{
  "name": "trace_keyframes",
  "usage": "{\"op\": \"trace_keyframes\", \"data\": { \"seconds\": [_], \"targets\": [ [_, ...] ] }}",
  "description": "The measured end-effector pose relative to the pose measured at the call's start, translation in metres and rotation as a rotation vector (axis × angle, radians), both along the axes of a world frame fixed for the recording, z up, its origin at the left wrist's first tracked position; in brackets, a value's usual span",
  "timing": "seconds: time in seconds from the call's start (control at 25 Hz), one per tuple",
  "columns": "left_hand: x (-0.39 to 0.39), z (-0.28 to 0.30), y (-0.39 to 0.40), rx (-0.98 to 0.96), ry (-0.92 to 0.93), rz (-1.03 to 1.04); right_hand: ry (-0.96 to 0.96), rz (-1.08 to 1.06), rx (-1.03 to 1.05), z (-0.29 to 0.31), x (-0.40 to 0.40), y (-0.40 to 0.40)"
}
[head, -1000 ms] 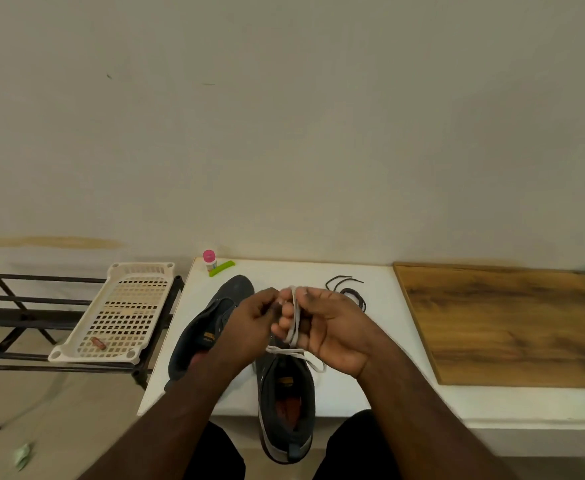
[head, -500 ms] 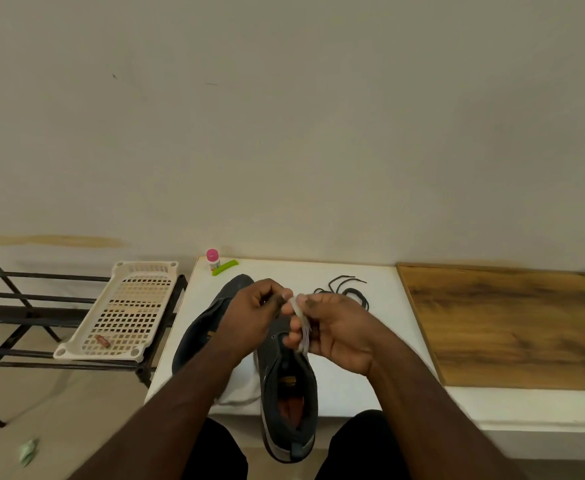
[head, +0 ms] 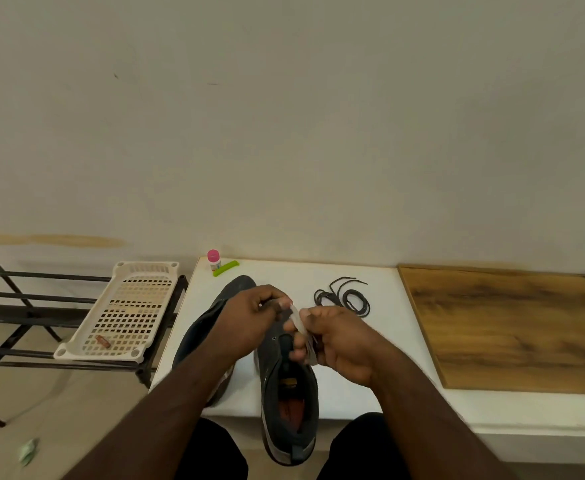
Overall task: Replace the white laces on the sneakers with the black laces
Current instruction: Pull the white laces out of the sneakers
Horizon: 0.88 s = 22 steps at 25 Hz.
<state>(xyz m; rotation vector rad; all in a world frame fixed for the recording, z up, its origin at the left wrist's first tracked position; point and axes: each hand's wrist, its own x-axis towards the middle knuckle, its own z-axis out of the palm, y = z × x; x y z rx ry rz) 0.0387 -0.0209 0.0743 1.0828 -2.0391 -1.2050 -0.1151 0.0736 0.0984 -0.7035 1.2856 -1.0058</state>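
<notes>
Two dark grey sneakers lie on the white table (head: 370, 393). The nearer sneaker (head: 289, 407) points away from me, its heel over the table's front edge. The other sneaker (head: 208, 323) lies to its left, partly hidden by my left arm. Above the nearer shoe, my right hand (head: 336, 341) grips a bunched white lace (head: 298, 320), and my left hand (head: 249, 317) pinches the lace's upper end. The black laces (head: 344, 297) lie coiled on the table beyond my right hand.
A wooden board (head: 509, 327) covers the table's right part. A pink-capped bottle (head: 213, 259) and a green clip (head: 226, 268) stand at the back left corner. A white perforated tray (head: 124, 313) rests on a black metal rack (head: 14, 306) to the left.
The white lace has come off the nearer sneaker and is now gathered in my right hand. Both hands have stayed above the shoe.
</notes>
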Motion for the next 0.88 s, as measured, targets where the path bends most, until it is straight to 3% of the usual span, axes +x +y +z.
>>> {"op": "trace_keyframes", "data": {
  "seconds": [0.08,0.16,0.2,0.28,0.36,0.4,0.44,0.6,0.76,0.88],
  "targets": [
    [-0.006,-0.012,0.01,0.051,-0.053,-0.046,-0.312,-0.165,-0.125,0.007,0.005,-0.003],
    [-0.013,-0.024,0.025,0.048,-0.204,-0.126,-0.325,-0.396,-0.235,0.001,0.008,-0.012],
    [-0.016,-0.028,0.032,0.038,-0.256,-0.167,-0.183,-0.468,-0.274,-0.004,0.011,-0.016],
    [-0.019,-0.029,0.039,-0.014,-0.336,-0.25,0.365,-0.458,-0.31,-0.016,0.01,-0.018],
    [-0.016,-0.023,0.035,-0.132,-0.398,-0.295,0.887,-0.204,-0.242,-0.032,0.008,-0.014],
    [-0.014,-0.017,0.03,-0.188,-0.399,-0.28,0.986,-0.079,-0.175,-0.039,0.005,-0.013],
    [-0.011,-0.013,0.024,-0.226,-0.38,-0.246,0.95,-0.019,-0.11,-0.042,0.003,-0.012],
    [-0.003,-0.01,0.009,-0.168,-0.19,-0.073,0.28,-0.078,0.072,-0.035,0.0,-0.006],
    [-0.007,-0.018,0.022,0.197,0.16,-0.043,-0.118,-0.186,0.024,-0.028,0.005,-0.006],
    [-0.01,-0.026,0.036,0.358,0.242,-0.024,-0.248,-0.254,0.031,-0.03,0.009,-0.006]
  ]
}}
